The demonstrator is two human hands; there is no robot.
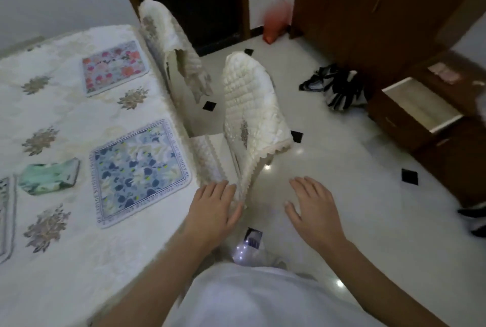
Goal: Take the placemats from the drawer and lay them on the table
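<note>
While both hands hang open and hold nothing, the left hand (215,208) has its fingers spread at the edge of the worktop (79,261), touching the quilted cream cover of the near chair (249,116), and the right hand (313,208) hovers flat over the glossy white floor (355,221). Left of the left hand, on the cream embroidered cloth, lies the blue floral placemat (139,171); beyond it, farther along the worktop, lies the pink floral placemat (114,66). A 3rd mat's edge (5,219) shows at the far left, with a green packet (50,178) between it and the blue one. Ahead of the right hand and to its right, the wooden drawer (415,113) stands pulled open from the brown cabinet. Black diamond tiles dot the floor.
</note>
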